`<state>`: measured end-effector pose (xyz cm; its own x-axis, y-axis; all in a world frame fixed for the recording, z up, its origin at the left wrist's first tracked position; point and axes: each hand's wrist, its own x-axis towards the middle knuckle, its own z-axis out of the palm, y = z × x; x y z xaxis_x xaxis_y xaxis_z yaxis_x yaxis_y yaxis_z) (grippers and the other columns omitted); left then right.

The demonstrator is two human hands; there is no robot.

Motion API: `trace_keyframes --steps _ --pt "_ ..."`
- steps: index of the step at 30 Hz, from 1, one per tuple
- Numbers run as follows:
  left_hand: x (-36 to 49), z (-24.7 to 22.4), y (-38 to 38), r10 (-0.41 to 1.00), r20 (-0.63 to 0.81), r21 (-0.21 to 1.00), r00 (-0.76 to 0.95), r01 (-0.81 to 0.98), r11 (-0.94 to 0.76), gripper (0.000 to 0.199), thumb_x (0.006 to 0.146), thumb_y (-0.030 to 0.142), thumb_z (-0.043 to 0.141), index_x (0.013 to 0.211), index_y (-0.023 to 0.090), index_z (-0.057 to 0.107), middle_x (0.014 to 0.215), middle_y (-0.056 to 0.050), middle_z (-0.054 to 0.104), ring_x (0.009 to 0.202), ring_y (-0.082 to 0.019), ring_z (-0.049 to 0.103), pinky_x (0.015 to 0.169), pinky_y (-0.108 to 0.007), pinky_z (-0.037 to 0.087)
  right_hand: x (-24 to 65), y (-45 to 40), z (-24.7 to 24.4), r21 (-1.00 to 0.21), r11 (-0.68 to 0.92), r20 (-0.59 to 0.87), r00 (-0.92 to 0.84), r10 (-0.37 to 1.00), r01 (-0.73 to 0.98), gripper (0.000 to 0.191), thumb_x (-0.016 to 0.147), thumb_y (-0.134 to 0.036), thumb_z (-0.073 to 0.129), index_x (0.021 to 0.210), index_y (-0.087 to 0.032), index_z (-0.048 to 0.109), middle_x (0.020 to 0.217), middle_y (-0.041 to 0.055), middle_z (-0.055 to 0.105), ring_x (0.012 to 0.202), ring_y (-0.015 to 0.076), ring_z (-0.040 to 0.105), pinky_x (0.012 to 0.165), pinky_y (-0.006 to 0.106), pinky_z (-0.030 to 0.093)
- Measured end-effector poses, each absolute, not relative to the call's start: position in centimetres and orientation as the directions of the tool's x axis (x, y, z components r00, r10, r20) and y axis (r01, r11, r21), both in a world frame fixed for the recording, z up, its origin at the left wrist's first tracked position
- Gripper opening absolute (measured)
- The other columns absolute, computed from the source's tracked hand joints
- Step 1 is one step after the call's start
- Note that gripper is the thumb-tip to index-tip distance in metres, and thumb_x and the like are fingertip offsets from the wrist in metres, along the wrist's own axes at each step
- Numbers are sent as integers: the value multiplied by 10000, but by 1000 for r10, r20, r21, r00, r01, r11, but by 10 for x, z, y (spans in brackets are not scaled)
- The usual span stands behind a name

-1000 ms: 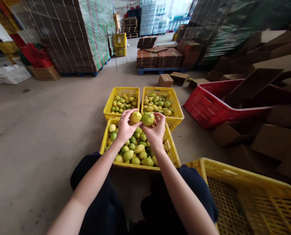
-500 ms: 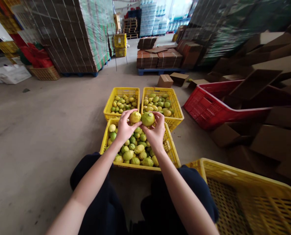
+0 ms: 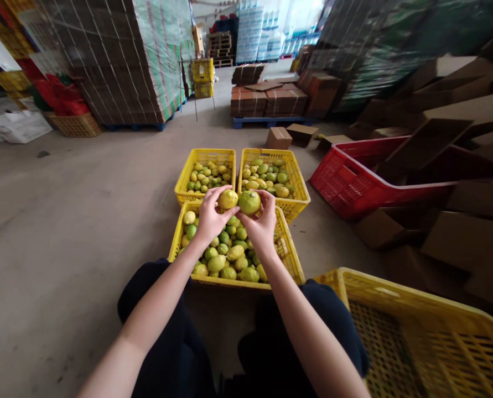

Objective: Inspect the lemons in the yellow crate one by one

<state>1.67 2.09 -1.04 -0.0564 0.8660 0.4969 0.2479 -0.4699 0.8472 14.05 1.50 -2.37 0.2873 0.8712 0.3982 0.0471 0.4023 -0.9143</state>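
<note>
Between the thumb and fingers of my left hand [image 3: 211, 216] is a yellow lemon [image 3: 228, 199]. My right hand [image 3: 264, 221] grips a larger, greener lemon [image 3: 249, 203] the same way. Both fruits are held up side by side, nearly touching, above the far part of the near yellow crate [image 3: 233, 283]. That crate holds many yellow and green lemons [image 3: 216, 262], partly hidden by my hands and forearms. Behind it stand a far left yellow crate [image 3: 181, 191] and a far right yellow crate [image 3: 302, 190], each with more of the fruit inside.
Another yellow crate [image 3: 395, 288] stands by my right knee. A red crate [image 3: 341, 182] with cardboard [image 3: 453, 232] heaped around it is on the right. Flattened boxes [image 3: 266, 102] lie on a blue pallet ahead. A wrapped pallet stack [image 3: 117, 61] rises at the left.
Both hands keep hold of their lemons in almost the same place and pose. The whole view has shifted very slightly.
</note>
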Motion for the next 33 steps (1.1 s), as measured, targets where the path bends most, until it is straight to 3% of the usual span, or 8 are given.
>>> trace_keyframes --steps 11,20,28,33 --pt "16 -11 21 861 506 833 -42 281 -476 419 736 324 757 1125 230 631 1188 -103 573 1102 -234 564 751 -276 547 140 18 -27 -911 406 410 289 865 75 512 605 -200 667 1075 -231 467 1086 53 577 978 219 590 773 319 500" --pt "19 -13 19 863 504 830 -26 289 -477 410 735 283 754 1126 235 640 1190 -104 572 1120 -244 565 753 -276 542 139 17 -30 -902 381 429 315 846 205 515 602 -209 679 1064 -228 453 1025 33 579 895 192 584 840 346 493" --pt "20 -19 20 865 501 821 23 302 -484 442 738 313 753 1154 225 631 1173 -107 563 1087 -242 576 860 -346 532 138 16 -34 -905 330 412 356 839 269 495 585 -162 614 1053 -220 464 1003 37 590 873 205 579 863 384 477" --pt "21 -19 21 868 495 829 25 284 -481 446 739 339 751 1154 227 630 1179 -109 558 1096 -248 573 845 -347 538 138 16 -33 -894 349 436 362 824 282 490 586 -159 595 1054 -222 466 996 34 590 870 202 579 848 372 481"
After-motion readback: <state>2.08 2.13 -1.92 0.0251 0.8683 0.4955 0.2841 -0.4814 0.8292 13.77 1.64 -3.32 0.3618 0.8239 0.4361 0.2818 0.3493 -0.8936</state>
